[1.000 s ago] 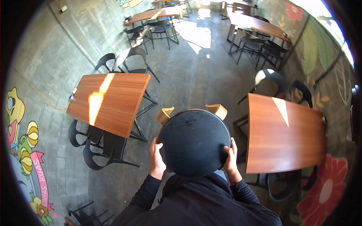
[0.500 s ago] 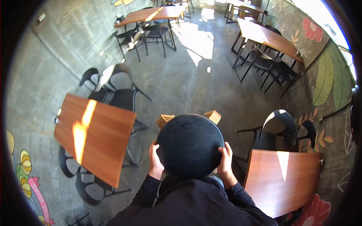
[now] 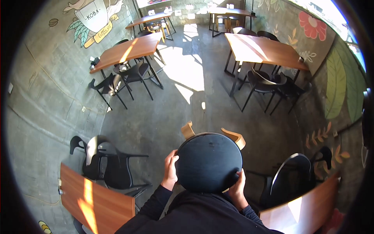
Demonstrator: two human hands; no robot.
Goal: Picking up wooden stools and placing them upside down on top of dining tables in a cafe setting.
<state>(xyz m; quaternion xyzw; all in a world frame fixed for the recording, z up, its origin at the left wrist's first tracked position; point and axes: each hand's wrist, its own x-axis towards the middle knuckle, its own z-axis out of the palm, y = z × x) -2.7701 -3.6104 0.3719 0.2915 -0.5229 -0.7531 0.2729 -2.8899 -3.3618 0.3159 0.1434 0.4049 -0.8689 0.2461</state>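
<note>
Held close in front of my chest is a stool with a round black seat and light wooden legs. Two of its bent legs poke out past the far rim of the seat; the others are hidden beneath it. At the left rim my left hand grips the seat, thumb on the top edge. My right hand clasps the lower right rim, its thumb also on top. The fingers of both hands pass partly out of sight under the seat.
Wooden tables stand near left, near right, farther left and farther right, with black chairs beside them. Between the rows runs a grey concrete floor with sunlit patches. Painted walls close both sides.
I have moved forward between the tables; the near ones slid lower in view and the far ones came closer. The stool, still in both hands, has tilted and shifted slightly right.
</note>
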